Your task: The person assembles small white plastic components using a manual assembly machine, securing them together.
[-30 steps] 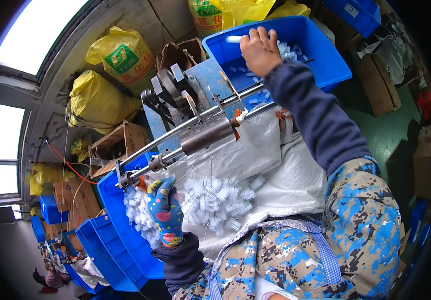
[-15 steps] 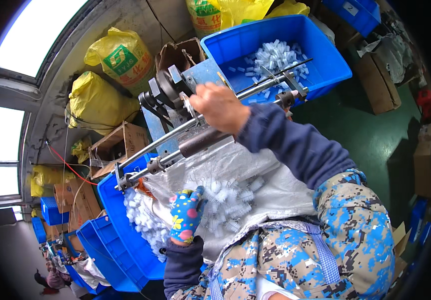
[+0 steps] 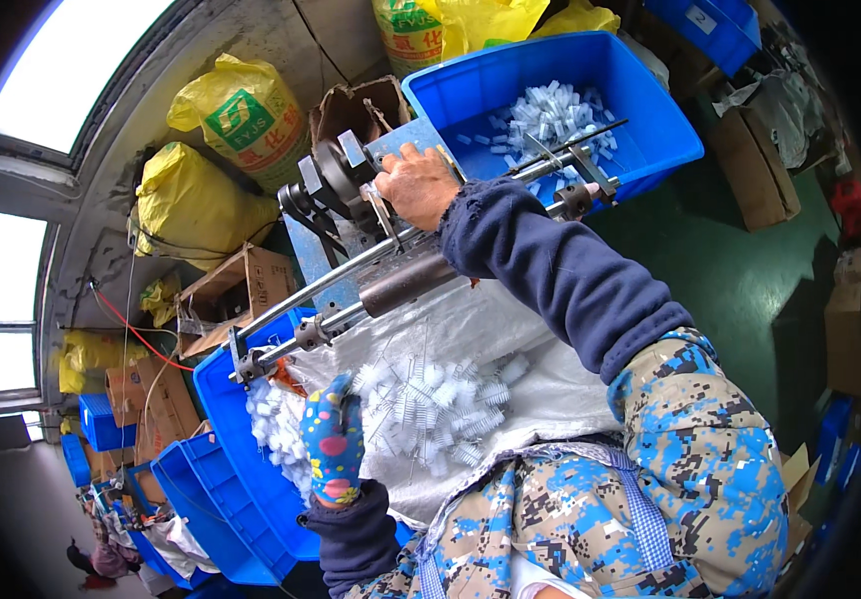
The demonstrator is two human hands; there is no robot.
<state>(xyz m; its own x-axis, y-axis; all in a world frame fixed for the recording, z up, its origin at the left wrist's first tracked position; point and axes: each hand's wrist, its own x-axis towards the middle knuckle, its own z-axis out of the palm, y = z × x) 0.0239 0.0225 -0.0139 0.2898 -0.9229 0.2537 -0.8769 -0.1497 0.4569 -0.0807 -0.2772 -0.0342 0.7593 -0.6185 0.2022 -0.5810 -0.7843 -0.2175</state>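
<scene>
My right hand (image 3: 419,187), bare below a dark blue cuff, is over the bench machine with its fingers curled. Its fingertips are beside an upright metal plate (image 3: 381,212); what they hold, if anything, is hidden. Two metal rods run along the machine, one with a dark cylindrical sleeve (image 3: 406,288). My left hand (image 3: 334,444), in a blue patterned glove, is closed with its fingers pressed together; I cannot make out anything in them. It is between two heaps: ribbed translucent plastic pieces (image 3: 440,399) on a white sheet (image 3: 530,329), and whitish pieces (image 3: 276,424) in a blue bin (image 3: 241,479).
Behind the machine, a blue tub (image 3: 650,160) holds small clear plastic pieces (image 3: 550,115). Yellow sacks (image 3: 246,115) and an open cardboard box (image 3: 266,280) line the wall. More cartons (image 3: 755,175) stand on the green floor at right.
My right hand has moved slightly left and away from me, toward the upright metal plate. My gloved left hand has shifted left and a little nearer to me, off the heap on the sheet.
</scene>
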